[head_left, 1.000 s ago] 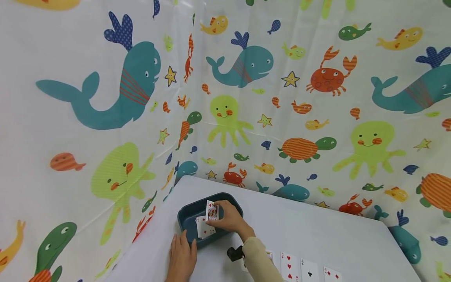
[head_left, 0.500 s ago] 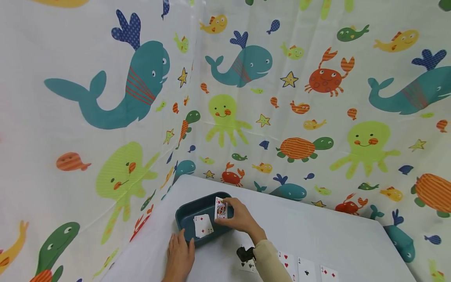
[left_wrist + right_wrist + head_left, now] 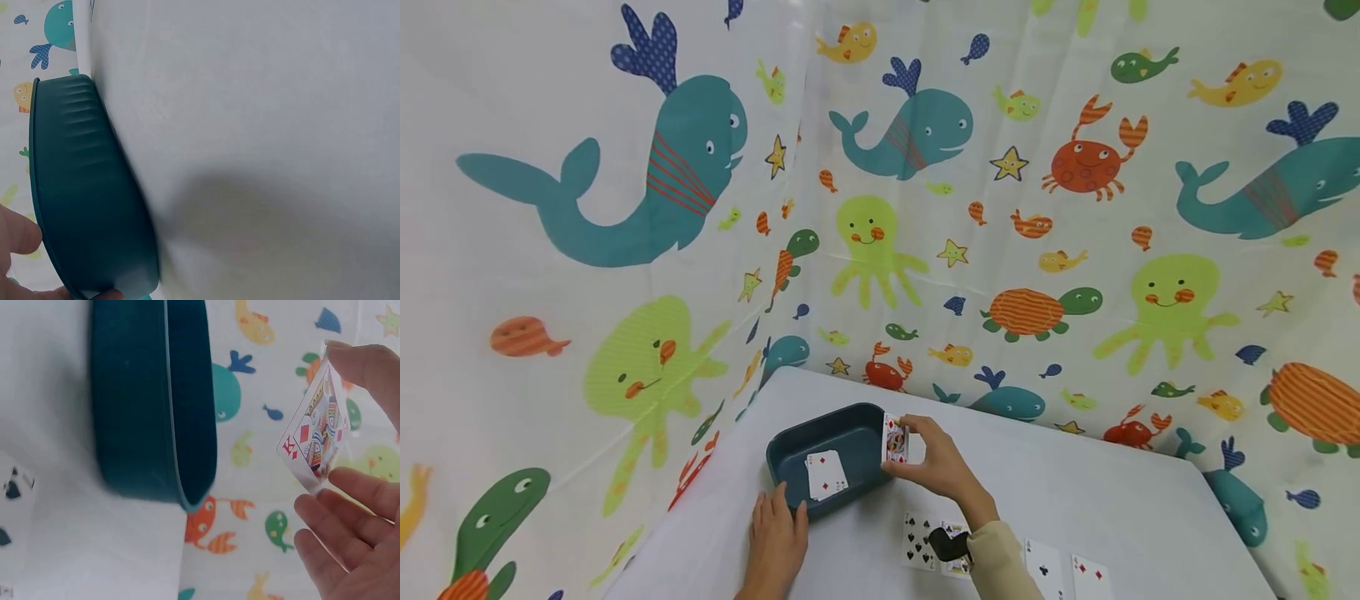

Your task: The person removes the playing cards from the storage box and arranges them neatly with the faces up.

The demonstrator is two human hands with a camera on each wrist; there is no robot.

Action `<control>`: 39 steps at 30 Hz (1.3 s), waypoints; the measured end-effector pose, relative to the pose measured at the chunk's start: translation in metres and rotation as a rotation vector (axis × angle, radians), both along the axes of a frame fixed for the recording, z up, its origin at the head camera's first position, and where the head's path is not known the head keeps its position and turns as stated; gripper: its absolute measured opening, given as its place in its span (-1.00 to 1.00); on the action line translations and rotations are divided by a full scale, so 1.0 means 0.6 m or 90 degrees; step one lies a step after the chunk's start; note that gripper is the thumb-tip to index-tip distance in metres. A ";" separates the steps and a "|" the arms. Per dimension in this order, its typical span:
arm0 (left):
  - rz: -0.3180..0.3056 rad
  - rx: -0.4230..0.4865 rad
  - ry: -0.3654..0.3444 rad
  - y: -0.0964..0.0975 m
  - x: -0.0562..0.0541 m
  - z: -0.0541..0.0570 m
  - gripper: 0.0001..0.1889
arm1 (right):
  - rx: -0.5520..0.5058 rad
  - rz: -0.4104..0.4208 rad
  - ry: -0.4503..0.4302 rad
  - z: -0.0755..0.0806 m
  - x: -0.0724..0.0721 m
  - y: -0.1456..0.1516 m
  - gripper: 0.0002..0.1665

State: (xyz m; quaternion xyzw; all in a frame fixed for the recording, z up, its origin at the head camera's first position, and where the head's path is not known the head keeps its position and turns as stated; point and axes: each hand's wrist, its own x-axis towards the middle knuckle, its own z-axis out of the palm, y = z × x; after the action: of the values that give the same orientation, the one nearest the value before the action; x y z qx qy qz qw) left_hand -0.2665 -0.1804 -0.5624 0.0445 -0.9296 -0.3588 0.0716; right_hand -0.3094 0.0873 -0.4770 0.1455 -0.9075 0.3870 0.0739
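Observation:
In the head view my right hand [image 3: 936,457] pinches a king of diamonds playing card [image 3: 894,439] upright by its edges, just beyond the right end of a dark teal tray [image 3: 782,448]. The right wrist view shows the card's face, with thumb at one end and fingertips at the other. Inside the tray lies a small pile of cards [image 3: 826,475], a diamond card on top. My left hand [image 3: 775,537] touches the tray's near left corner. Its fingertips meet the rim in the left wrist view.
Face-up cards lie along the near side of the white table [image 3: 1120,508]: a spade card [image 3: 919,540], a face card [image 3: 955,567] partly hidden by the wrist camera, a club card [image 3: 1043,571] and a diamond card [image 3: 1091,577]. A sea-animal patterned curtain [image 3: 970,192] surrounds the table.
My right hand has moved right with the king of diamonds, from above the tray to past its right end. The left hand stays at the tray's corner. The head view has shifted slightly.

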 end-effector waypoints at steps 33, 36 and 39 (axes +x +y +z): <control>-0.027 0.021 0.001 -0.007 0.001 0.002 -0.39 | -0.040 -0.196 0.009 -0.029 0.144 0.196 -0.09; -0.029 0.019 -0.012 -0.007 0.003 0.004 -0.38 | -0.027 -0.223 -0.007 -0.032 0.163 0.219 -0.08; -0.030 0.020 -0.021 -0.006 0.005 0.006 -0.38 | -0.012 -0.249 -0.029 -0.034 0.182 0.244 -0.05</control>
State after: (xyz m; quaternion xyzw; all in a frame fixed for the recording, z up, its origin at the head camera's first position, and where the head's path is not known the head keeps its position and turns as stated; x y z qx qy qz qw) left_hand -0.2635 -0.1842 -0.5585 0.0296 -0.9258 -0.3738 0.0473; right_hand -0.1999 0.2338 -0.4972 -0.0430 -0.9164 0.3767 0.1280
